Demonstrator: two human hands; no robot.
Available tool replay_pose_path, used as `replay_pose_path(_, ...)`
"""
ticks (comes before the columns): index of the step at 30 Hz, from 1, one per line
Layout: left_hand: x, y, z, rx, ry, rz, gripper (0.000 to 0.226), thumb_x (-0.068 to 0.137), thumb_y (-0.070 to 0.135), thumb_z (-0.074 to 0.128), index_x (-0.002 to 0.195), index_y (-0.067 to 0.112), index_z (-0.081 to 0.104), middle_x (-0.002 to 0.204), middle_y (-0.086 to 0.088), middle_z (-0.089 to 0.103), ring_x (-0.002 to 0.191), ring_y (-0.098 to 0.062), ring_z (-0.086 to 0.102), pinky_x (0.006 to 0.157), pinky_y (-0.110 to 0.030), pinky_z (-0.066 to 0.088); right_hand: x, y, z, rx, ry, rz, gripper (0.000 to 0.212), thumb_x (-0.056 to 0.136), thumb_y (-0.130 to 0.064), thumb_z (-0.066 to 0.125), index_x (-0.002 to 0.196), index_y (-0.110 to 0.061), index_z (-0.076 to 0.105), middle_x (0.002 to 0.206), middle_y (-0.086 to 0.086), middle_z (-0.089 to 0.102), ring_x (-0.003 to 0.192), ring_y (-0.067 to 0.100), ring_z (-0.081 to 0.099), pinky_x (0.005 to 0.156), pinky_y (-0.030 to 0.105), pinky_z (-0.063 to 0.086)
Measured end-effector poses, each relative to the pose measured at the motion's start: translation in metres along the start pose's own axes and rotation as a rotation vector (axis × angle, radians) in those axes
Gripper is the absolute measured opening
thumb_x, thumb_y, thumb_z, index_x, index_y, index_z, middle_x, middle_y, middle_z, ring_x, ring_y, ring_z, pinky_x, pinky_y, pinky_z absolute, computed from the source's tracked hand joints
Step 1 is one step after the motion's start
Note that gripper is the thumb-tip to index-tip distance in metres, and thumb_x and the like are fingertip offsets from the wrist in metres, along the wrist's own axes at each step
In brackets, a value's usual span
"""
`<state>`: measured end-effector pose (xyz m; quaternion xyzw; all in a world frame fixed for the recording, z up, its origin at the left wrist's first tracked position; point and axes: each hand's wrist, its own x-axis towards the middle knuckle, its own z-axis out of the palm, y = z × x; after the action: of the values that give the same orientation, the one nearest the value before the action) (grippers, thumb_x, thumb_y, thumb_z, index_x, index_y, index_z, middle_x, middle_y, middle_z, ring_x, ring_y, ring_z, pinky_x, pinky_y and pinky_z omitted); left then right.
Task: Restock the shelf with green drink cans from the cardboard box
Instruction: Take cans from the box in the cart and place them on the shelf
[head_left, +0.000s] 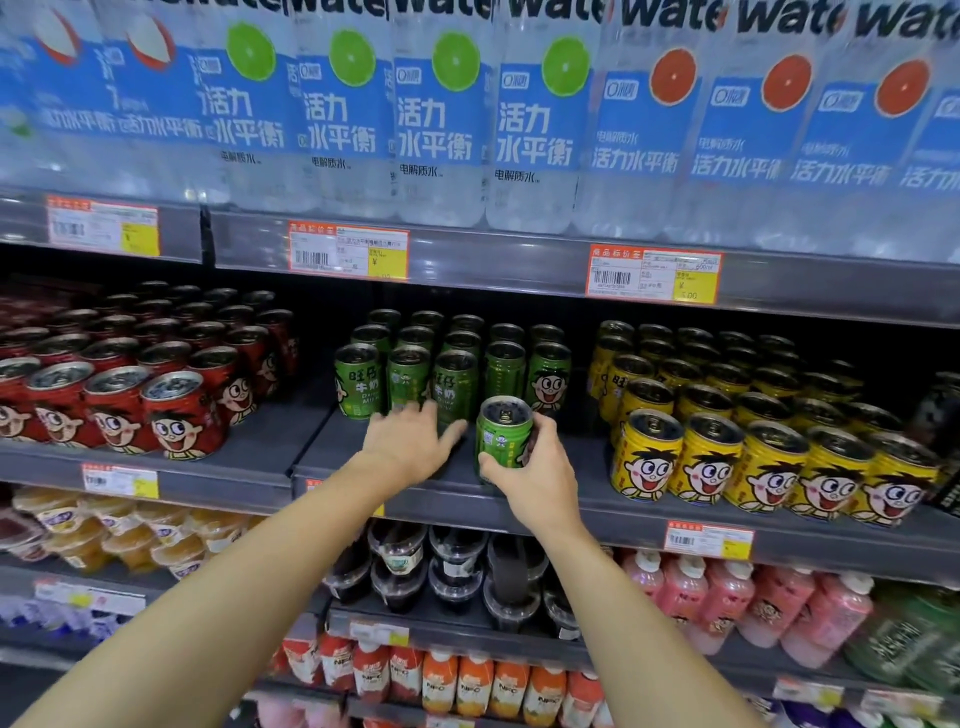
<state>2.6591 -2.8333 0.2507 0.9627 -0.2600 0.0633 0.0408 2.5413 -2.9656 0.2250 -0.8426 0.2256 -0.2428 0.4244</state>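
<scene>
Several green drink cans (457, 364) stand in rows on the middle shelf (587, 501), set back from its front edge. My right hand (535, 478) grips one more green can (501, 434), upright on the shelf in front of those rows. My left hand (410, 441) reaches in just left of it, fingers straight, fingertips touching the front cans of the rows. The cardboard box is out of view.
Red cans (156, 405) fill the shelf to the left, yellow cans (753, 457) to the right. Water bottles (441, 119) line the shelf above. Jelly cups (130, 535), dark cups (452, 566) and pink bottles (727, 597) sit below.
</scene>
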Motion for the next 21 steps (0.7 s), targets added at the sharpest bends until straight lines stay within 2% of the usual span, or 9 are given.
replay_pose_path(2,-0.008,-0.01,0.006,0.043,-0.047,0.046,0.07,0.095,0.068,0.02,0.126,0.014,0.052,0.132,-0.011,0.052,0.121,-0.031,0.049,0.096,-0.044,0.04,0.001,0.001,0.0,0.024,-0.001,-0.001,0.066,0.068,-0.046,0.081,0.122,-0.037,0.043,0.116,-0.009,0.061,0.109,0.015,0.058,0.091,0.041,0.05)
replay_pose_path(5,-0.022,-0.017,0.02,0.092,0.061,0.111,0.074,0.093,0.066,0.011,0.122,0.015,0.056,0.128,-0.01,0.053,0.118,-0.03,0.047,0.094,-0.043,0.041,0.002,0.003,-0.001,0.059,-0.011,0.01,0.065,0.065,-0.047,0.083,0.115,-0.043,0.042,0.113,-0.012,0.063,0.104,0.012,0.061,0.089,0.042,0.052)
replay_pose_path(7,-0.029,-0.017,0.028,0.047,0.126,0.092,0.08,0.085,0.06,0.002,0.119,0.014,0.059,0.123,-0.01,0.056,0.115,-0.03,0.047,0.092,-0.043,0.041,0.003,0.003,0.0,0.078,-0.006,0.011,0.066,0.066,-0.044,0.085,0.116,-0.042,0.043,0.112,-0.012,0.064,0.102,0.011,0.062,0.089,0.041,0.053)
replay_pose_path(14,-0.03,-0.017,0.033,-0.042,0.175,0.04,0.073,0.082,0.054,0.008,0.113,0.015,0.061,0.115,-0.006,0.058,0.11,-0.026,0.049,0.09,-0.04,0.04,0.002,0.006,0.001,0.152,0.006,-0.02,0.072,0.07,-0.033,0.087,0.133,-0.029,0.05,0.12,-0.01,0.059,0.112,0.011,0.058,0.098,0.04,0.05)
replay_pose_path(17,-0.032,-0.018,0.035,-0.068,0.164,0.035,0.075,0.081,0.053,0.007,0.121,0.017,0.059,0.118,-0.004,0.056,0.113,-0.025,0.049,0.095,-0.039,0.04,-0.004,0.004,0.001,0.218,0.059,-0.005,0.078,0.074,-0.033,0.086,0.14,-0.02,0.046,0.128,-0.006,0.051,0.116,0.011,0.053,0.101,0.034,0.048)
replay_pose_path(19,-0.034,-0.018,0.036,-0.082,0.16,0.027,0.077,0.081,0.053,0.007,0.129,0.019,0.056,0.123,-0.004,0.055,0.116,-0.024,0.048,0.099,-0.038,0.039,-0.009,0.004,0.003,0.256,0.1,-0.005,0.072,0.077,-0.027,0.084,0.138,-0.02,0.046,0.128,-0.004,0.052,0.116,0.009,0.053,0.1,0.029,0.047)
replay_pose_path(21,-0.035,-0.018,0.035,-0.086,0.153,0.026,0.078,0.081,0.054,0.006,0.131,0.02,0.056,0.125,-0.004,0.054,0.117,-0.024,0.048,0.101,-0.038,0.039,-0.009,0.003,0.004,0.23,0.127,-0.009,0.065,0.078,-0.023,0.083,0.132,-0.02,0.048,0.125,-0.004,0.054,0.114,0.01,0.054,0.1,0.032,0.049)
